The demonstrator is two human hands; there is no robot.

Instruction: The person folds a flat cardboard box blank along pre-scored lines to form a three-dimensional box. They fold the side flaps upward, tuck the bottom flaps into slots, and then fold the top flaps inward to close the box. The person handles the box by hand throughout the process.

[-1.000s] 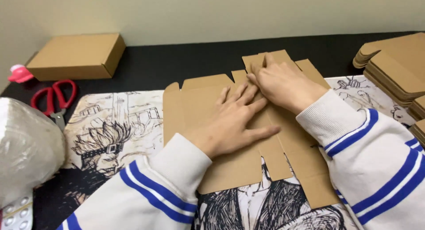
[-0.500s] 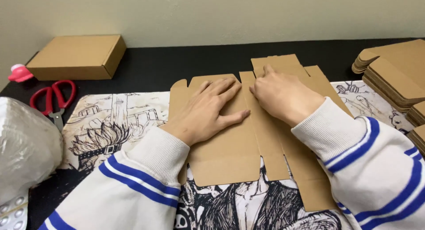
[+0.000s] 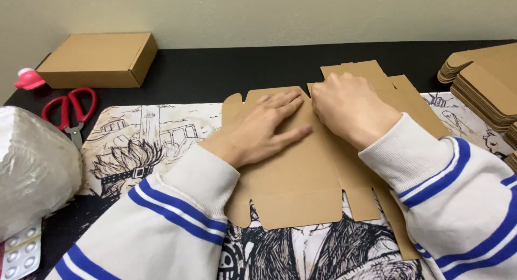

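- Head view — flat cardboard box blank (image 3: 301, 172) spread on the printed mat (image 3: 134, 145), long axis running roughly 11 to 5 o'clock, directly beneath both hands.
- Left hand (image 3: 264, 132) open, palm flat on the left panel, fingers fanned toward 1 o'clock; grasping nothing.
- Right hand (image 3: 350, 107) loosely curled, fingertips pressing down along the crease at the left hand's 2 o'clock — nearer that fold line than the left; no grip visible.
- Against half a second ago: left fingers spread wider and further along the panel, blank flatter, hands slightly closer.
- Red scissors (image 3: 70, 110) well apart at 9 o'clock; closed box (image 3: 97, 59) at 10; stacked blanks (image 3: 484, 80) at 2.
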